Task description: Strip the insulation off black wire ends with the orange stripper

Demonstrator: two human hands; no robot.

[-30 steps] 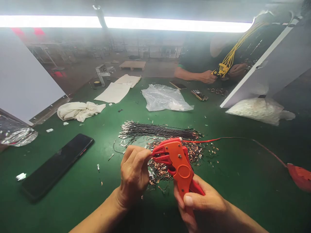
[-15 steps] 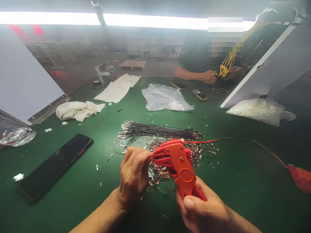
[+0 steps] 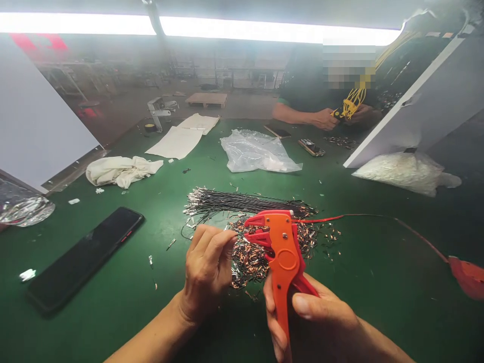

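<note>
My right hand is wrapped round the handles of an orange and red wire stripper. The jaws of the stripper point left and stand apart. Just left of them, my left hand is closed in a pinch. A thin black wire curves out behind its fingers, and its tip at the pinch is too small to make out. Beyond both hands lies a bundle of black wires with metal terminals at the left end. Beneath the stripper spreads a heap of short wire scraps with copper ends.
A black phone lies at left, near a white cloth. Farther back are paper sheets, a clear plastic bag and a filled bag. A red cord runs right. Across the table a person's hands hold yellow wires.
The stripper's jaws have opened, and its handles have spread in my right hand. The tool has turned more upright and drawn slightly right, leaving a gap to my left fingertips.
</note>
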